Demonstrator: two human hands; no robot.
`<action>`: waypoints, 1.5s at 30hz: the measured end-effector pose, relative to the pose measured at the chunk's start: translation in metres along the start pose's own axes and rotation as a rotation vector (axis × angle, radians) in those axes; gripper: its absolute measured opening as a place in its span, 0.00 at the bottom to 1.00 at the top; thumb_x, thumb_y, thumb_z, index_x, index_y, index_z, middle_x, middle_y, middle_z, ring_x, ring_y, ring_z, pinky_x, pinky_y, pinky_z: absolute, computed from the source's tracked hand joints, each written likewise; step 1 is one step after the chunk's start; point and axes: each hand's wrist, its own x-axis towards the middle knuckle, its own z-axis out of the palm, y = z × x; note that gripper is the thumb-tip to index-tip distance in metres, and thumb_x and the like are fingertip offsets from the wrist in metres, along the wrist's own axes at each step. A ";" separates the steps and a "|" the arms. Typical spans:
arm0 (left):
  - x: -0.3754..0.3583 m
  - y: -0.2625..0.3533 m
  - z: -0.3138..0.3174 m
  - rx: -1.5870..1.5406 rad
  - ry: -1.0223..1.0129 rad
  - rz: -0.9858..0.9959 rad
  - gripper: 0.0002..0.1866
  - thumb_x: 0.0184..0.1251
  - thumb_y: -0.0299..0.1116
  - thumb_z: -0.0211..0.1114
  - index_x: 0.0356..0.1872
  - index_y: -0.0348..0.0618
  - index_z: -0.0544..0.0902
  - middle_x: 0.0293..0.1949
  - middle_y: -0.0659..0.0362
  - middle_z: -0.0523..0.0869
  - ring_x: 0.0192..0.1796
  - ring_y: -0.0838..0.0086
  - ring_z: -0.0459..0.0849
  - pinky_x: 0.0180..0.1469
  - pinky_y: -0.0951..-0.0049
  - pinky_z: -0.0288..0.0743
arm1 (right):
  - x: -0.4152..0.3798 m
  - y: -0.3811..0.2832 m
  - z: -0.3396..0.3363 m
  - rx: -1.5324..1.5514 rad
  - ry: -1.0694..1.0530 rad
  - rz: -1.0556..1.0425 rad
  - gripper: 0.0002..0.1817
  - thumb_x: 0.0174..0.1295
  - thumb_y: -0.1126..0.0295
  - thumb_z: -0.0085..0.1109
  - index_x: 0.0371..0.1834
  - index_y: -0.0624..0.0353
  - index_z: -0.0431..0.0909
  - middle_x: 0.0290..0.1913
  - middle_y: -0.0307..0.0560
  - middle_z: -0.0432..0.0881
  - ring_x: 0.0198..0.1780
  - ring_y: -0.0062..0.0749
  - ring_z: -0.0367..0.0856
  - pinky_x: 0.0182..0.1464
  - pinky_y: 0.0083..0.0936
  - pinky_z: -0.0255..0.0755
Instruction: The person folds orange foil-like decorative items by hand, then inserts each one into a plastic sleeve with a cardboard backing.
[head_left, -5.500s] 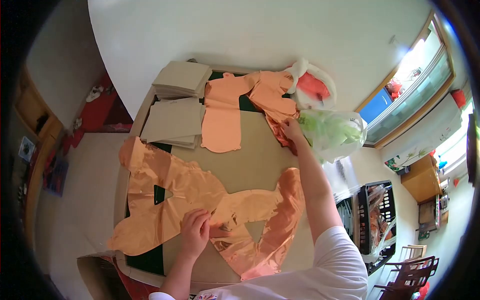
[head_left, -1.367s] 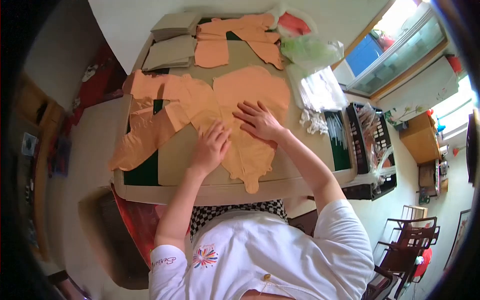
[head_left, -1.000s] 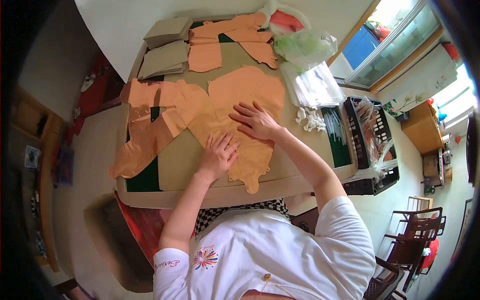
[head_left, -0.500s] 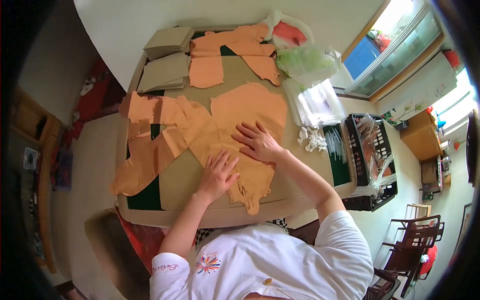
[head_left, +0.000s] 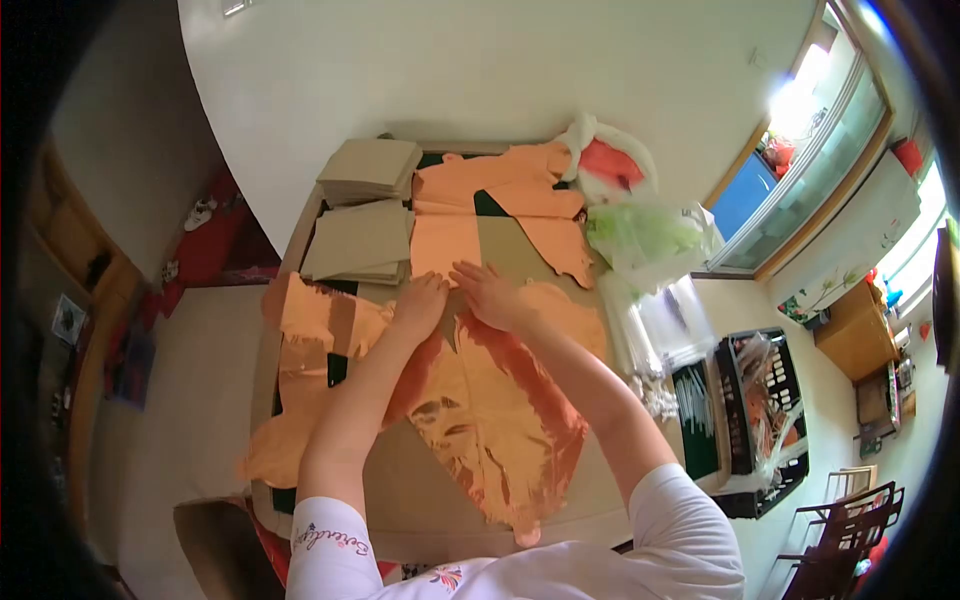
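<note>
A rose-gold foil balloon [head_left: 490, 400], flat and wrinkled, lies on the near half of the table below my forearms. Beyond it is another flat rose-gold foil balloon [head_left: 445, 235], folded over at the back. At the lower end of this far balloon, my left hand [head_left: 424, 303] has its fingers drawn together on the foil. Close beside it, my right hand [head_left: 492, 298] rests with fingers stretched and apart. Partly behind my left forearm, a shiny foil piece [head_left: 300, 420] spreads over the left side. My hands hide the meeting edges of the foil.
Two stacks of grey-brown card [head_left: 355, 240] sit at the back left. On the right are clear plastic bags [head_left: 670, 325], a green-printed bag [head_left: 645, 235], thin clear sticks [head_left: 692, 395] and a black crate [head_left: 765, 420]. A red-and-white plush item [head_left: 612, 165] lies behind.
Both hands have moved forward, from the middle of the near foil balloon to the lower end of the far one. The left fingers have drawn together. My view has tilted up.
</note>
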 end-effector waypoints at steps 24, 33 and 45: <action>0.034 -0.018 0.023 -0.014 -0.072 -0.033 0.07 0.60 0.33 0.62 0.34 0.40 0.82 0.36 0.54 0.81 0.45 0.58 0.80 0.45 0.59 0.76 | 0.054 0.034 0.027 0.356 0.365 0.438 0.12 0.67 0.65 0.55 0.41 0.63 0.81 0.32 0.59 0.82 0.35 0.52 0.82 0.37 0.37 0.74; 0.057 -0.030 0.034 -0.420 0.138 -0.310 0.08 0.63 0.32 0.62 0.35 0.37 0.79 0.38 0.49 0.82 0.39 0.52 0.81 0.41 0.57 0.75 | 0.051 0.031 0.017 0.354 0.221 0.376 0.11 0.64 0.65 0.58 0.40 0.60 0.81 0.30 0.56 0.82 0.32 0.49 0.82 0.36 0.37 0.74; 0.047 0.000 0.030 0.274 -0.155 -0.125 0.20 0.68 0.37 0.54 0.60 0.46 0.73 0.72 0.52 0.63 0.75 0.56 0.57 0.74 0.44 0.47 | 0.059 0.049 -0.029 0.434 0.652 0.476 0.08 0.66 0.69 0.55 0.41 0.62 0.79 0.30 0.49 0.80 0.34 0.36 0.79 0.39 0.28 0.71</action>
